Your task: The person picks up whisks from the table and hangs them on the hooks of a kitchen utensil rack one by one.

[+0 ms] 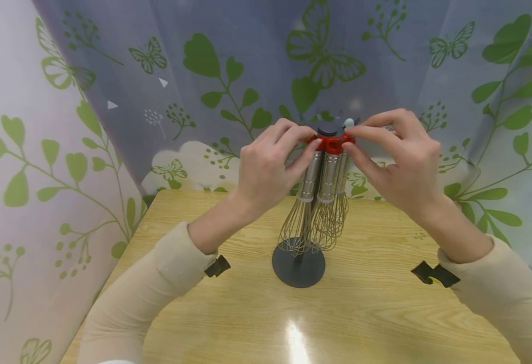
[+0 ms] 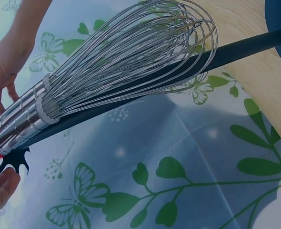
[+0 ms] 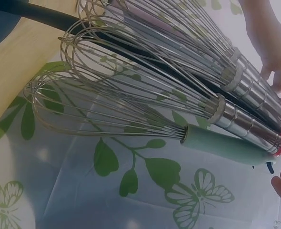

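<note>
Steel whisks with red handle ends hang upright from the top of a dark stand [image 1: 295,273]. My left hand [image 1: 266,162] pinches the red end of the left steel whisk [image 1: 309,177] between thumb and fingers. At the red end of the neighbouring steel whisk [image 1: 328,179], the thumb and index finger of my right hand [image 1: 402,162] close in from the right. A whisk with a pale green handle [image 3: 226,144] hangs beside them in the right wrist view. Dark hooks [image 2: 17,160] of the stand show near the handle ends in the left wrist view.
The stand's round base rests on a light wooden table [image 1: 229,313] near its back edge. Behind it hangs a curtain [image 1: 257,45] with green leaves and butterflies. Another patterned sheet [image 1: 34,151] runs along the left side.
</note>
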A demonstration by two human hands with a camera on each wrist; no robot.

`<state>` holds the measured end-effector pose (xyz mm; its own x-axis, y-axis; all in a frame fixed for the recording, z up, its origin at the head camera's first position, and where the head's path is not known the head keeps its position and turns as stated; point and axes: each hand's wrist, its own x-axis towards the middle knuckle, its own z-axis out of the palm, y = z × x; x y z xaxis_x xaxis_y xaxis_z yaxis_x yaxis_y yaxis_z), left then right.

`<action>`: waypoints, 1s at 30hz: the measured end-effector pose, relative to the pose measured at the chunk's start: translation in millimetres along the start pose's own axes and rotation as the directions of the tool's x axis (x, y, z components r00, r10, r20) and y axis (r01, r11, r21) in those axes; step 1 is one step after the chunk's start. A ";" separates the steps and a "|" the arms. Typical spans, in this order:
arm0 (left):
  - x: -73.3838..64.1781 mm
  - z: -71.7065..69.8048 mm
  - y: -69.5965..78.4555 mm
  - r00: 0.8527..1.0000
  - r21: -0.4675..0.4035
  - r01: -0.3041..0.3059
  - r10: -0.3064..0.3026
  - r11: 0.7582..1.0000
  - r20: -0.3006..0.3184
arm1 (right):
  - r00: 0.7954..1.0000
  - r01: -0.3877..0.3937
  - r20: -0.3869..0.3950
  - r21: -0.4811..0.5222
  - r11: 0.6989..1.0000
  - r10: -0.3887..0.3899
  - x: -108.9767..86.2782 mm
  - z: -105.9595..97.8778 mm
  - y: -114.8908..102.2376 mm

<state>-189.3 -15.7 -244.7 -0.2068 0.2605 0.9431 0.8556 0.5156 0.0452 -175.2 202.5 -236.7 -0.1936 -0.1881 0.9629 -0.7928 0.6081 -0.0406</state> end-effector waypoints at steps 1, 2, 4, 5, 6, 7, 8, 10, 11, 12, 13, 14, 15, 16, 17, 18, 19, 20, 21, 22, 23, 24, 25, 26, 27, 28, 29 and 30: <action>0.0 0.0 0.1 1.000 0.000 0.000 0.000 1.000 0.000 | 1.000 0.011 0.004 -0.004 1.000 -0.011 0.2 0.2 -0.5; 0.1 0.0 0.1 1.000 0.001 0.000 0.000 1.000 0.000 | 1.000 0.022 0.011 -0.013 1.000 -0.022 0.5 0.2 -1.0; 0.1 0.0 0.2 1.000 0.003 0.001 -0.001 1.000 0.000 | 0.999 0.041 0.023 -0.029 0.999 -0.041 0.5 0.1 -2.0; 0.1 0.0 0.2 1.000 0.005 0.000 0.000 1.000 -0.001 | 0.999 0.048 0.026 -0.036 0.998 -0.047 0.4 0.3 -2.2; 0.0 0.1 0.1 1.000 0.007 0.000 0.000 1.000 -0.001 | 0.998 0.052 0.028 -0.043 0.998 -0.051 0.3 0.3 -2.5; -0.1 0.1 0.0 1.000 0.009 0.000 0.000 1.000 -0.002 | 0.998 0.054 0.028 -0.047 0.997 -0.053 0.3 0.6 -2.7; -0.2 0.1 0.0 1.000 0.009 0.000 0.000 1.000 -0.003 | 0.998 0.054 0.026 -0.049 0.997 -0.052 0.2 1.0 -3.0; -0.3 0.5 -0.3 1.000 0.004 0.001 -0.001 1.000 -0.007 | 0.999 0.049 0.016 -0.049 0.998 -0.048 -0.2 2.3 -3.5; -0.3 0.8 -0.5 1.000 -0.001 0.002 -0.002 1.000 -0.011 | 0.999 0.046 0.011 -0.049 0.998 -0.045 -0.2 2.9 -3.7; -0.3 0.8 -0.5 1.000 -0.006 0.003 -0.003 1.000 -0.014 | 0.999 0.043 0.006 -0.051 0.998 -0.043 -0.3 3.4 -4.1; -0.4 0.7 -0.7 1.000 -0.011 0.004 -0.004 1.000 -0.018 | 0.999 0.041 0.000 -0.051 0.998 -0.041 -0.5 4.1 -4.3; -0.8 0.4 -0.9 1.000 -0.017 0.006 -0.006 1.000 -0.022 | 0.999 0.037 -0.007 -0.052 0.998 -0.038 -0.7 4.8 -4.5; -1.2 -0.1 -1.2 1.000 -0.023 0.008 -0.009 1.000 -0.025 | 0.999 0.033 -0.014 -0.051 0.998 -0.034 -1.1 5.5 -4.8; -1.9 -0.9 -1.7 1.000 -0.025 0.013 -0.013 1.000 -0.028 | 0.999 0.030 -0.020 -0.050 0.998 -0.031 -1.5 6.0 -4.9; -2.6 -2.3 -2.3 0.999 -0.027 0.019 -0.020 0.999 -0.031 | 0.999 0.026 -0.026 -0.051 0.998 -0.028 -1.9 6.5 -4.9; -3.6 -3.9 -3.4 0.999 -0.028 0.024 -0.025 0.999 -0.032 | 0.999 0.023 -0.031 -0.052 0.998 -0.025 -2.2 7.0 -5.0; -4.9 -5.7 -5.1 0.999 -0.027 0.032 -0.033 0.999 -0.032 | 0.999 0.021 -0.036 -0.053 0.998 -0.023 -2.5 7.4 -5.0; -6.2 -7.8 -7.1 0.999 -0.028 0.041 -0.042 0.999 -0.031 | 0.999 0.018 -0.040 -0.054 0.998 -0.020 -2.8 7.7 -5.1; -7.7 -10.2 -9.4 0.998 -0.027 0.051 -0.052 0.998 -0.029 | 0.999 0.017 -0.042 -0.056 0.998 -0.020 -2.9 8.0 -5.2; -9.5 -12.6 -12.3 0.998 -0.026 0.062 -0.063 0.998 -0.027 | 0.999 0.018 -0.044 -0.058 0.998 -0.020 -2.9 8.1 -5.2; -11.3 -15.0 -15.5 0.997 -0.025 0.072 -0.073 0.997 -0.025 | 0.999 0.018 -0.046 -0.059 0.998 -0.020 -2.8 8.4 -5.2; -13.2 -17.3 -18.8 0.996 -0.022 0.085 -0.085 0.996 -0.022 | 0.999 0.018 -0.047 -0.060 0.998 -0.020 -2.9 8.6 -5.2; -15.4 -19.6 -22.1 0.995 -0.020 0.101 -0.101 0.995 -0.017 | 0.999 0.018 -0.048 -0.060 0.998 -0.021 -2.8 8.9 -5.3; -17.6 -21.9 -25.3 0.993 -0.021 0.118 -0.118 0.993 -0.010 | 0.999 0.019 -0.048 -0.059 0.998 -0.022 -2.9 9.2 -5.4; -19.8 -24.0 -28.2 0.990 -0.018 0.138 -0.138 0.990 -0.004 | 0.999 0.019 -0.047 -0.058 0.998 -0.022 -2.9 9.4 -5.4; -22.3 -25.9 -31.1 0.987 -0.016 0.159 -0.159 0.987 0.005 | 0.999 0.021 -0.046 -0.057 0.998 -0.023 -3.0 9.5 -5.5; -24.6 -27.7 -33.6 0.983 -0.017 0.182 -0.182 0.983 0.018 | 0.999 0.021 -0.046 -0.056 0.998 -0.024 -3.0 9.6 -5.5; -27.1 -29.2 -36.1 0.978 -0.017 0.204 -0.204 0.979 0.033 | 0.999 0.021 -0.047 -0.056 0.998 -0.024 -3.1 9.7 -5.5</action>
<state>-200.7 -65.2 -262.2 -0.3925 0.1771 0.9025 0.8033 0.5439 0.2427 -175.9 192.2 -242.0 -0.1473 -0.1659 0.9751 -0.7632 0.6461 -0.0053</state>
